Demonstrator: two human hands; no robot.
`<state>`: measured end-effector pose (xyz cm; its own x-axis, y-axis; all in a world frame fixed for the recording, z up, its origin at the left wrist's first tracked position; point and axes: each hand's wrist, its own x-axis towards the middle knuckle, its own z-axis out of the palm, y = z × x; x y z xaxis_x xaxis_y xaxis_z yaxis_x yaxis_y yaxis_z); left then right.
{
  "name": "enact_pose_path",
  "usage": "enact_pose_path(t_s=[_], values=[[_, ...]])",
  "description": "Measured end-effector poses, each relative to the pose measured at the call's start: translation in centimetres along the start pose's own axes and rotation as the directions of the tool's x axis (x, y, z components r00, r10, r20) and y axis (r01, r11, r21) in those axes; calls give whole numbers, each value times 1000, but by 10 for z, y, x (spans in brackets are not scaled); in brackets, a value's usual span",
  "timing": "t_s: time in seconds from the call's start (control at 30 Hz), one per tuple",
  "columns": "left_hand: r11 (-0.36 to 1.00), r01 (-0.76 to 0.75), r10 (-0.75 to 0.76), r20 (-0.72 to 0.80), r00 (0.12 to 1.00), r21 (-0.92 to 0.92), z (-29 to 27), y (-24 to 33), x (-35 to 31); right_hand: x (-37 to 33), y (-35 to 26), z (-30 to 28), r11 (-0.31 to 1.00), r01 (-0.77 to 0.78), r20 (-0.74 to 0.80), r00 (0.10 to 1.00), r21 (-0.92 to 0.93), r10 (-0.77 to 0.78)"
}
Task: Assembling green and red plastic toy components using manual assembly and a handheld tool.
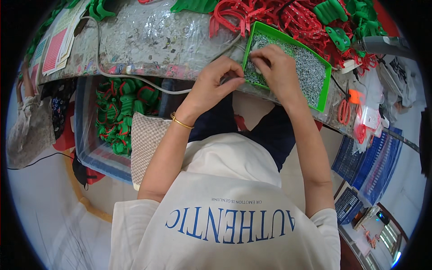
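Observation:
A bright green tray (327,85) full of small silvery metal pieces, like screws (310,67), rests at the near edge of the worktable. My left hand (216,85) is at the tray's left wall, thumb and forefinger brought together in a pinch. Whatever lies between those fingertips is too small to make out. Over the left part of the tray is my right hand (279,72), its fingers curled and pinched close to the metal pieces. Something whitish shows at its fingertips, and I cannot tell what it is.
Red spotted strap-like parts (288,22) and green plastic pieces (330,11) pile up behind the tray. Red-handled scissors (344,111) lie right of it. A grey cable (135,77) crosses the table. Below left stands a bin (83,130) of green-and-red parts. Another person's sleeve (29,130) is far left.

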<state>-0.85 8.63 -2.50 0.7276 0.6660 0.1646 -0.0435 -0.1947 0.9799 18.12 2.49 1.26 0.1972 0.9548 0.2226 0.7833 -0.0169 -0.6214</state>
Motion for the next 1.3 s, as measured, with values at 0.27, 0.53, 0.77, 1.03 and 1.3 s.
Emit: enact_pose_path(t_s=[0.27,0.53,0.77,1.03,1.3], values=[[998,5,-5,-3,1000,-60,1,-2,0,-16,-8,-6,994,-93,57,994,65,89],[998,2,-1,22,1000,-60,1,0,0,-10,-15,1,997,-27,112,993,74,19],[997,45,-43,36,998,-66,0,5,-1,8,-1,-6,987,-116,-58,991,108,123],[999,42,-43,43,998,8,0,-1,0,24,22,0,983,-87,-192,980,-161,56],[999,45,-45,42,998,-16,0,1,1,28,24,7,977,29,-206,976,-211,-73]])
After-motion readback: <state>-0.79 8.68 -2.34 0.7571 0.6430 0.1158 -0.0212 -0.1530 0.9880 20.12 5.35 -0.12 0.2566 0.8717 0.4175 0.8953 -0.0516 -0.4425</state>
